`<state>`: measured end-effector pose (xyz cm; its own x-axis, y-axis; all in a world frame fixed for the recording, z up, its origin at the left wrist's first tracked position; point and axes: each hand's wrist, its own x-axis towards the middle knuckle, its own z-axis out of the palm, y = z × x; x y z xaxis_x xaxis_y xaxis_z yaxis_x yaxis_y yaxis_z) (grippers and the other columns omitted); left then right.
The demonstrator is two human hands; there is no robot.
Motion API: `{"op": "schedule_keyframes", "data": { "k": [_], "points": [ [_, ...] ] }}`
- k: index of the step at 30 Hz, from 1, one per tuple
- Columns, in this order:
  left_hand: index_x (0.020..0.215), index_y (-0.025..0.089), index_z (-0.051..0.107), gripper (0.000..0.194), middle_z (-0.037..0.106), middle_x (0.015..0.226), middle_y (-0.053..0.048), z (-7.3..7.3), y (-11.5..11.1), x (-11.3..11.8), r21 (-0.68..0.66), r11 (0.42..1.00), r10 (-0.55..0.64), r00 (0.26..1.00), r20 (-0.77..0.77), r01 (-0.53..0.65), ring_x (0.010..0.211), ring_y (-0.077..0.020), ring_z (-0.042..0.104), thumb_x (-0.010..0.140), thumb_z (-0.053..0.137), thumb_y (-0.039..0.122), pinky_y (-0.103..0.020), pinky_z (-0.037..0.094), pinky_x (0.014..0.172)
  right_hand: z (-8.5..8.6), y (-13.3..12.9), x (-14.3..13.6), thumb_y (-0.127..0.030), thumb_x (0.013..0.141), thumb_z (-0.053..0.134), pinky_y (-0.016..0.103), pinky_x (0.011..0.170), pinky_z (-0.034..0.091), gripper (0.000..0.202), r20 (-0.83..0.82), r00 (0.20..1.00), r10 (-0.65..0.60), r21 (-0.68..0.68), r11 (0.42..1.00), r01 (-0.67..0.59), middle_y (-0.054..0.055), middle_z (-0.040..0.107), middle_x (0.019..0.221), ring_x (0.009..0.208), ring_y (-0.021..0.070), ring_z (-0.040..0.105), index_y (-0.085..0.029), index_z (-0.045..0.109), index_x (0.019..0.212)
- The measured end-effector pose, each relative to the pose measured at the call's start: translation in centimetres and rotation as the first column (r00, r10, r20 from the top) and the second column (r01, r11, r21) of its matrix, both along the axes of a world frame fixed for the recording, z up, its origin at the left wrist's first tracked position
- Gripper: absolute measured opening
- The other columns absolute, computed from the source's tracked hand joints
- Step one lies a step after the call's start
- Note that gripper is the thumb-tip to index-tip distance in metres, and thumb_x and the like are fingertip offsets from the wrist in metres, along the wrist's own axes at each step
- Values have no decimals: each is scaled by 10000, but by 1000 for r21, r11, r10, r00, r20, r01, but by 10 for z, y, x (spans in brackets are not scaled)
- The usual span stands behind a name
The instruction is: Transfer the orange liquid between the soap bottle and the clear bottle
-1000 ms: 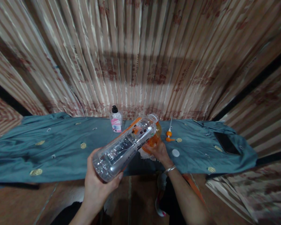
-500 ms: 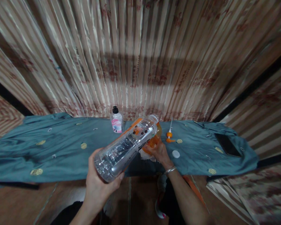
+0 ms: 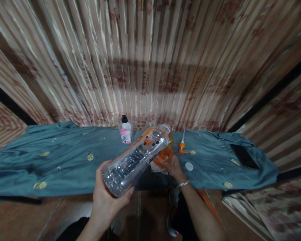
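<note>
Left hand (image 3: 110,197) tilts clear bottle (image 3: 137,159); open cloth (image 3: 72,150) leftward.

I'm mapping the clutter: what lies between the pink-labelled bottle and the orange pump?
In the head view, the tilted clear bottle and the orange bottle, partly hidden behind it, come between them.

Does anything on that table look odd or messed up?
Slightly. An orange pump and a round white cap lie loose on the wrinkled cloth, not fitted to any bottle. Something white and crumpled is bunched by the orange bottle. I see no spill or breakage.
</note>
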<state>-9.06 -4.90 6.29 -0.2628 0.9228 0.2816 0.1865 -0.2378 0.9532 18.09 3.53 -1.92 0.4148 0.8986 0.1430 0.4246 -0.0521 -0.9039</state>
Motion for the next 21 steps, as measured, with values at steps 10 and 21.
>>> {"op": "schedule_keyframes", "data": {
  "k": [10,21],
  "points": [
    [1387,296,643,792,822,1227,-46,1,0,3,5,1000,-9,999,36,9,1073,-339,857,725,982,566,-538,690,999,1,0,0,-579,725,973,599,1093,755,713,-16,999,34,6,999,-34,163,957,1239,1205,465,926,-210,806,1312],
    [1392,274,626,827,791,1245,-55,-2,3,0,-10,1000,-21,1000,15,21,1125,-323,843,697,985,542,-489,675,1047,2,-2,0,-555,762,976,589,1095,743,644,15,1000,18,-23,1000,-17,158,958,1252,1193,446,928,-228,811,1291]
  ]
}}
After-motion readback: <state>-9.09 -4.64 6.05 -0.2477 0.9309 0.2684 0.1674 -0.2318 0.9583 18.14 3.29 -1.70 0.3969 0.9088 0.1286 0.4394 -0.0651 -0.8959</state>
